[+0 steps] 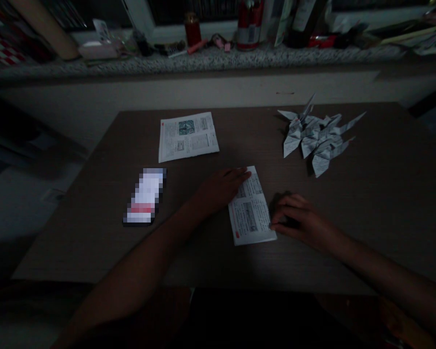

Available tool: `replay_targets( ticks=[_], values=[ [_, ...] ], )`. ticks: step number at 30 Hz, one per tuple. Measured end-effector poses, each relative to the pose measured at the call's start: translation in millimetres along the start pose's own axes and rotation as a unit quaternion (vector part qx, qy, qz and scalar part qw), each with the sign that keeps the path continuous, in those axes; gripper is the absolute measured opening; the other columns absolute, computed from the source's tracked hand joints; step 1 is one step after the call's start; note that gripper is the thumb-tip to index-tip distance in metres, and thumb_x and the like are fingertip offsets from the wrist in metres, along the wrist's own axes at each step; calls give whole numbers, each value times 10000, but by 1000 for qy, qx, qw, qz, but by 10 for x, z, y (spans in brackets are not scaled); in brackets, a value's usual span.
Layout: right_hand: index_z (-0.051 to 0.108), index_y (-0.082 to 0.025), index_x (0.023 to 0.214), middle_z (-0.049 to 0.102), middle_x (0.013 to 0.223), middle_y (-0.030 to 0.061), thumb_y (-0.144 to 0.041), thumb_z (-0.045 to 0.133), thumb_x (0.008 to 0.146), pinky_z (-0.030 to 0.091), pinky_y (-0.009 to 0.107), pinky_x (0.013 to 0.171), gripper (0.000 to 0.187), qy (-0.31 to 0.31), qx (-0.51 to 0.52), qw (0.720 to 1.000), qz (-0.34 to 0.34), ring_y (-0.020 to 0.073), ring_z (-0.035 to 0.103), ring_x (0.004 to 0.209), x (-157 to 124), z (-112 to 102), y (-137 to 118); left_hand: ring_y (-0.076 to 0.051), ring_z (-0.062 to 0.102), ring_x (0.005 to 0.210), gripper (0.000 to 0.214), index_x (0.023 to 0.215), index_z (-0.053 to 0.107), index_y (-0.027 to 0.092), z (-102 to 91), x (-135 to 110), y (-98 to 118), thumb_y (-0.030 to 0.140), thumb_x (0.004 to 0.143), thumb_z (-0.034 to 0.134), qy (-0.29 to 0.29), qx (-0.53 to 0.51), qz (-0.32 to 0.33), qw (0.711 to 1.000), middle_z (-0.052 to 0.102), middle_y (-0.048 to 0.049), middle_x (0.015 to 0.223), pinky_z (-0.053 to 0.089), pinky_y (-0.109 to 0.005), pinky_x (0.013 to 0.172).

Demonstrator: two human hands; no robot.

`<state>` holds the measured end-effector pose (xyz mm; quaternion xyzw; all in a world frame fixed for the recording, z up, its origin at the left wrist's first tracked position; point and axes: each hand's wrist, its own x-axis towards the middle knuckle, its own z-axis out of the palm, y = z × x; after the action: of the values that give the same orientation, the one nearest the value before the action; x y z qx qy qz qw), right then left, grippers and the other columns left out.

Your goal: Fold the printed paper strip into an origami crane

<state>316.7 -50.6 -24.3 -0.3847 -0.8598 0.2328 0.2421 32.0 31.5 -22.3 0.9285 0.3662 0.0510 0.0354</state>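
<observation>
A folded printed sheet (pixel 252 213) lies near the middle of the dark wooden table (pixel 385 203). My left hand (pixel 221 186) lies flat on the sheet's upper left part, fingers stretched out. My right hand (pixel 300 220) rests at the sheet's right edge with fingers curled, fingertips touching the paper. A second printed sheet (pixel 188 135) lies flat further back on the left.
A pile of folded paper cranes (pixel 314 135) sits at the back right of the table. A phone with a lit screen (pixel 145 196) lies at the left. Behind the table a stone ledge (pixel 210 58) carries bottles, a red can and clutter.
</observation>
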Motion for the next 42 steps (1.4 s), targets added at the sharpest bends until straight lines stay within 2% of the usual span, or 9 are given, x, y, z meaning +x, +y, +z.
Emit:
replay_targets(
  ticks=[4, 10, 18, 22, 25, 29, 32, 38, 42],
  values=[
    [712, -280, 933, 680, 1007, 62, -337, 759, 914, 502, 433, 866, 76, -3, -5, 1000, 3, 273, 616, 1007, -80, 7, -44, -267, 431, 1473, 502, 1598, 384, 167, -1, -15, 10, 228, 1104, 321, 3, -15, 1, 1000, 427, -98, 1643, 358, -413, 1211],
    [702, -290, 957, 680, 1040, 65, -372, 769, 900, 508, 450, 889, 120, -3, -13, 1000, 0, 284, 615, 1044, -106, 24, -24, -270, 361, 1531, 614, 1616, 350, 183, 26, -62, 42, 510, 1097, 370, 20, -41, 0, 999, 375, -95, 1676, 289, -426, 1264],
    [710, -298, 985, 687, 1072, 67, -421, 767, 897, 526, 457, 894, 162, -22, 0, 1000, -13, 288, 628, 1060, -91, -26, -19, -254, 300, 1571, 619, 1613, 348, 173, 63, -57, 46, 510, 1096, 383, 13, -52, 0, 999, 329, -91, 1698, 223, -424, 1303],
    [693, -291, 1134, 716, 1105, 84, -351, 628, 999, 552, 472, 919, 162, 12, 21, 1000, 3, 283, 672, 1071, 93, -92, 16, -276, 268, 1585, 591, 1615, 354, 212, 60, -56, 63, 490, 1095, 400, 15, -45, -3, 999, 301, -100, 1708, 216, -470, 1305],
    [656, -280, 1276, 710, 1241, 113, -336, 583, 1018, 550, 527, 987, 274, 50, -24, 998, 16, 314, 667, 1169, 309, -105, 83, -308, 260, 1588, 589, 1600, 386, 287, 54, -66, 66, 536, 1070, 449, 23, -50, -29, 998, 289, -101, 1710, 248, -513, 1289],
    [581, -222, 1426, 603, 1473, 163, -332, 567, 1027, 467, 580, 1142, 414, 44, -83, 995, -15, 341, 555, 1381, 548, -31, 187, -284, 305, 1571, 733, 1612, 332, 201, 57, -65, 61, 590, 1023, 528, 32, -94, -52, 994, 329, -138, 1689, 259, -481, 1295],
    [552, -185, 1468, 540, 1549, 186, -321, 552, 1035, 421, 596, 1190, 454, 32, -103, 994, -20, 348, 473, 1466, 634, 63, 253, -290, 318, 1564, 838, 1603, 311, 158, 62, -54, 51, 628, 971, 595, 48, -138, -73, 987, 309, -160, 1693, 294, -477, 1284],
    [566, -141, 1457, 513, 1576, 189, -340, 542, 1037, 379, 580, 1226, 465, 15, -137, 990, -15, 337, 477, 1466, 647, 161, 324, -273, 322, 1562, 603, 1555, 389, 163, 44, -70, -75, 423, 1032, 540, 108, -161, -175, 965, 319, -151, 1683, 310, -455, 1279],
    [558, -152, 1465, 506, 1586, 173, -339, 534, 1039, 367, 581, 1233, 466, 14, -136, 991, -7, 332, 464, 1476, 635, 157, 315, -285, 369, 1533, 531, 1455, 510, 189, 30, -107, -177, 364, 972, 648, 105, -182, -177, 962, 347, -130, 1657, 349, -455, 1262]
  ],
)
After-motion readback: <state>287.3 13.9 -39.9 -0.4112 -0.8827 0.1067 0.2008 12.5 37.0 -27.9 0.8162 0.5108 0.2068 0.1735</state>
